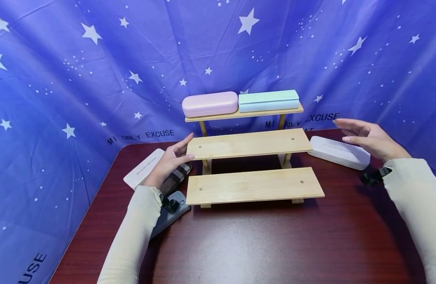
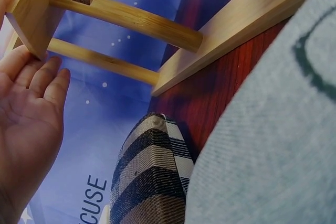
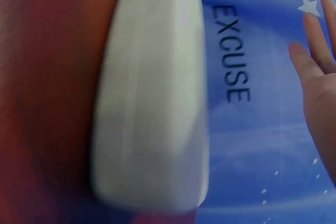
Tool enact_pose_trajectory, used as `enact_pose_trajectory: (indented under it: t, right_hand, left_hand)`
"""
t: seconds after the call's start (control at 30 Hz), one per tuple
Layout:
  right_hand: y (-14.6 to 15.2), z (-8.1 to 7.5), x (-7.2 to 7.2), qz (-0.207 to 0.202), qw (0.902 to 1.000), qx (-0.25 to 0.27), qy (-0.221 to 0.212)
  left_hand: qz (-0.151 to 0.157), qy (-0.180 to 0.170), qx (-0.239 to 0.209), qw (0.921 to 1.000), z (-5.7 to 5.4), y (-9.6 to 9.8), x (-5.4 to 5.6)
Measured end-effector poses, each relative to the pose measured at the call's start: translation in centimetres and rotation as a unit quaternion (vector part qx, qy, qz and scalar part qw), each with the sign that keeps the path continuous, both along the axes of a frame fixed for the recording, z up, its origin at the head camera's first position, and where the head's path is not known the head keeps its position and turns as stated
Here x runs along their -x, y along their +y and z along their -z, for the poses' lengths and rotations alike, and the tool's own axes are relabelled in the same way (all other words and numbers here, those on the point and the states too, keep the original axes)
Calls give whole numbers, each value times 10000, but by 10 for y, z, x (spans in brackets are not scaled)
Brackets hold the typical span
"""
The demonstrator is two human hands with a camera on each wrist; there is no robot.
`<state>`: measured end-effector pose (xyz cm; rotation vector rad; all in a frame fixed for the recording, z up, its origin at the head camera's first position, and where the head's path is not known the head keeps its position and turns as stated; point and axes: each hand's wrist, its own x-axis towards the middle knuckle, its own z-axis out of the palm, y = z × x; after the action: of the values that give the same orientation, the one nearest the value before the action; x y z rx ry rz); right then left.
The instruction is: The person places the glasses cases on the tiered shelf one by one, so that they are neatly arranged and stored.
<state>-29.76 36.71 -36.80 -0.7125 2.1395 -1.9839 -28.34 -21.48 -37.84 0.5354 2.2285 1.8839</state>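
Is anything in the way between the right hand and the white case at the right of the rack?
Nothing visible. The right hand hangs in the air by the white case; in the right wrist view, only the blue backdrop shows in the gap between them.

The head camera faces forward and down over the left hand and right hand; the left wrist's looks past that palm at the nearby shelf, which both share; the right wrist's faces, very close, the white case near its hand, also in the head view

Cases atop, L & R of rack
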Motion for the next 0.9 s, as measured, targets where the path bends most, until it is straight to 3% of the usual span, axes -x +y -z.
enact_pose_trajectory:
  t: [0.1, 0.23, 0.43, 0.63, 0.9]
  right_hand:
    - [7, 10, -8, -52, 9998, 8, 205]
    - [15, 22, -18, 218, 9983, -303, 458]
    - [23, 37, -29, 710, 9966, -171, 391]
    - [31, 44, -35, 1415, 9804, -1283, 490]
    - [40, 51, -33, 1346, 9788, -1428, 585]
  left_hand:
    - [-5, 31, 14, 10000, 1, 1, 1]
    - [-32, 54, 31, 10000, 2, -1, 2]
    - [21, 86, -17, 10000, 3, -2, 2]
    - [21, 65, -35, 10000, 1, -2, 1]
    - [21, 33, -87, 10000, 1, 0, -1]
